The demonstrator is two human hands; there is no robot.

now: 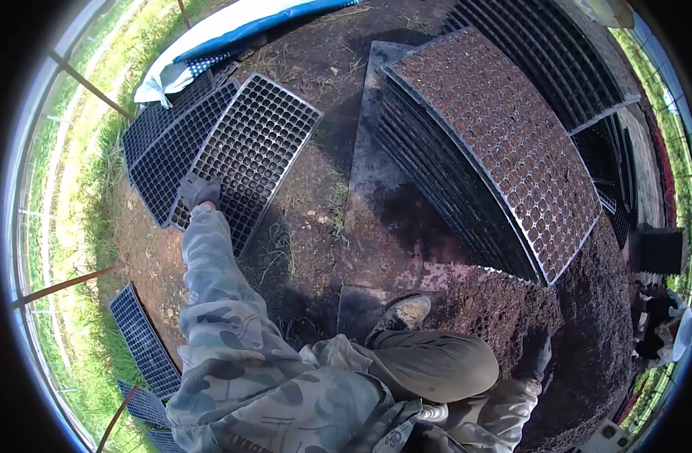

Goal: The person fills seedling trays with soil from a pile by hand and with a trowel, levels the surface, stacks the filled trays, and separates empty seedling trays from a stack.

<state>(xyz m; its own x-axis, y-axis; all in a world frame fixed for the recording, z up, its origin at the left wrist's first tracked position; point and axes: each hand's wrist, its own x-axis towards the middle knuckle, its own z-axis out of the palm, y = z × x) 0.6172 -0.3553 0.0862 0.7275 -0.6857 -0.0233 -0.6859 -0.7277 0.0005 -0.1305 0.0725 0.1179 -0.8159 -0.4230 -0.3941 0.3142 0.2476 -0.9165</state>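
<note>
My left hand (199, 190), in a dark grey glove, is at the near left edge of an empty black seedling tray (259, 143) and grips it. That tray lies tilted on top of other black seedling trays (181, 155) on the ground at the left. Off to the right, my right hand (534, 356), also gloved, is low against the dark heap of potting soil (595, 332); its fingers blend into the soil and cannot be made out. A seedling tray filled with brown soil (504, 136) tops a tall stack of trays (444, 166) in front of me.
More black trays (542, 53) are stacked at the back right. A blue and white sack (232, 34) lies at the back left. Loose trays (146, 340) rest beside the grass at the left. My bent knee (451, 366) and shoe (402, 313) are between my arms.
</note>
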